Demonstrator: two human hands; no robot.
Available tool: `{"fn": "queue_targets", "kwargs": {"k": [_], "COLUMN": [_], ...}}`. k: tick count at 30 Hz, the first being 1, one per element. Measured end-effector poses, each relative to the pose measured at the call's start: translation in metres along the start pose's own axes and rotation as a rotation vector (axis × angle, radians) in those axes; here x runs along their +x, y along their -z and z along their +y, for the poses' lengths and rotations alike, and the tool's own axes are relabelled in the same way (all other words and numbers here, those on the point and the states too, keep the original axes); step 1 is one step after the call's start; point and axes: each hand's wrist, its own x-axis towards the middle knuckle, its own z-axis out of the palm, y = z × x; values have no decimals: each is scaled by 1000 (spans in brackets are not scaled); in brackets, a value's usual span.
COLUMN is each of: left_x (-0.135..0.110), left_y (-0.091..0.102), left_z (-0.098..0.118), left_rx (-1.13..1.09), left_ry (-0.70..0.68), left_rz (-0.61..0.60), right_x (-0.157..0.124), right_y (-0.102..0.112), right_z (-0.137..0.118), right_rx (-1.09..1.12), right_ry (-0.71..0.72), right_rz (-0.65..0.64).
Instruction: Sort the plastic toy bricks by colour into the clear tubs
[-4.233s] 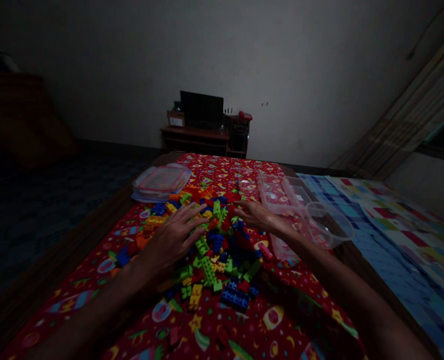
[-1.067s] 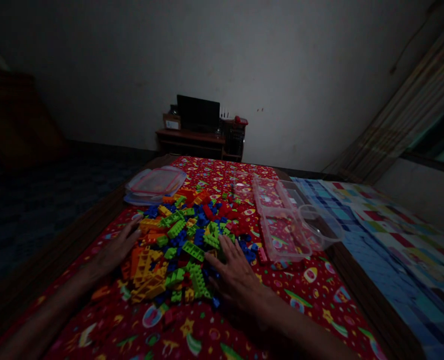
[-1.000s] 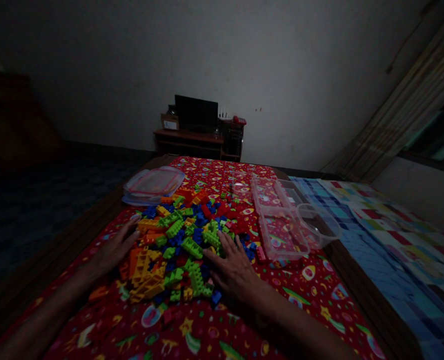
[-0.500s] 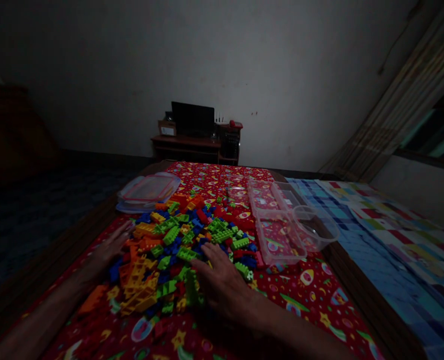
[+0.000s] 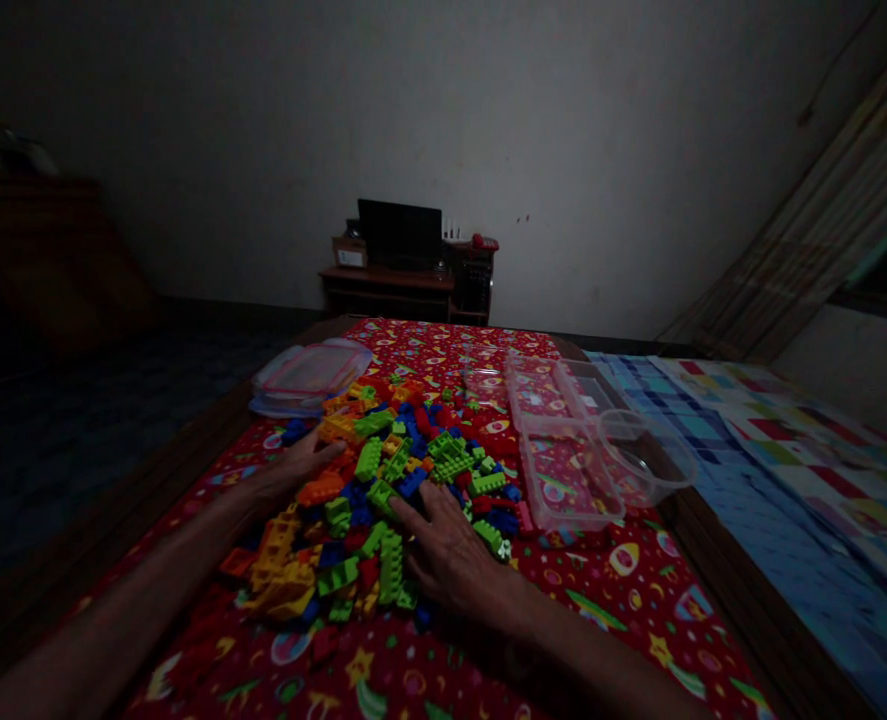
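Observation:
A heap of toy building bricks (image 5: 390,470) in green, orange, blue, red and yellow spreads over the red patterned cloth (image 5: 450,670). At its left edge my left hand (image 5: 304,462) reaches in among the orange bricks (image 5: 321,489), its fingers stretched out and partly hidden. My right hand (image 5: 454,550) lies palm down on the middle of the heap. Its thumb and fingers are apart beside a green brick (image 5: 381,494) and some blue ones. Nothing shows in the grasp of either hand.
Clear plastic lids (image 5: 312,370) are stacked beyond the heap on the left. Right of it stand clear rectangular containers (image 5: 572,520) and a round clear tub (image 5: 649,490). Further right is a bed with a checked blue cover (image 5: 743,510). A monitor (image 5: 400,233) sits on a desk at the wall.
My left hand has moved right and forward from the heap's edge onto the orange bricks. Some bricks there have shifted. My right hand stays about where it was. The view has turned slightly left.

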Motion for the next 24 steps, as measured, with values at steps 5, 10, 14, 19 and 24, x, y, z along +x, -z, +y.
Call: {"fn": "queue_targets", "kwargs": {"k": [5,10,14,19,24], "left_x": [25,36,33,-7,-97], "left_y": [-12,-42,-57,-8,51], "left_z": [20,56,84,61,-69], "left_rx": [-39,128,185,345,514], "left_ry": [-53,-232,-370,-390,-163], "left_rz": [-86,-198,-258,-114,243], "right_x": [14,19,17,13,10], "right_y": [30,52,50,46,47], "right_z": [-2,2,4,7,6], "right_rx": [86,75,73,103,14], "right_ry": [-147,-219,-122,-16,48], "right_rz": [59,140,254,306,309]}}
